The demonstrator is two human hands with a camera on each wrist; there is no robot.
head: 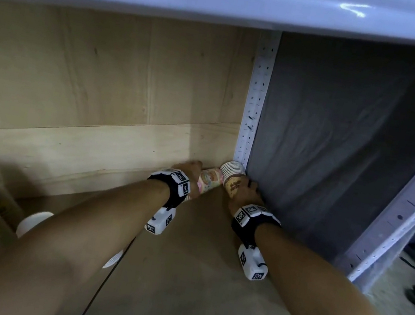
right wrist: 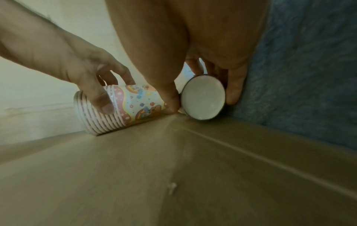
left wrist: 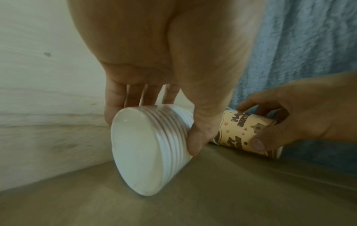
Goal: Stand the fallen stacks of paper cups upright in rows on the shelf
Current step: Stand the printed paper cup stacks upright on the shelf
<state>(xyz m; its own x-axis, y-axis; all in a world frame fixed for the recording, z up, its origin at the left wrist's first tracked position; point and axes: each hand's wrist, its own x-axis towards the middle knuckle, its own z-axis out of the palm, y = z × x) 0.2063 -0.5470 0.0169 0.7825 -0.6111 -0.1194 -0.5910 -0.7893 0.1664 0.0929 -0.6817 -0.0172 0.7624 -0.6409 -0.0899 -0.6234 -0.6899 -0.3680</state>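
deep in the back right corner of the brown shelf (head: pixel 181 276), against the wooden back panel (head: pixel 90 77) and grey cloth side (head: pixel 341 138). left hand (head: pixel 188 168) wraps fingers and thumb round the pink cartoon stack of cups (right wrist: pixel 133 105), tipped over, one end on the shelf. right hand (head: pixel 246 191) clamps the tan stack (left wrist: pixel 249 131), tilted, just beside it.

Brown shelf (head: pixel 181 276); seemingly tilted cup stacks (head: pixel 209 182)
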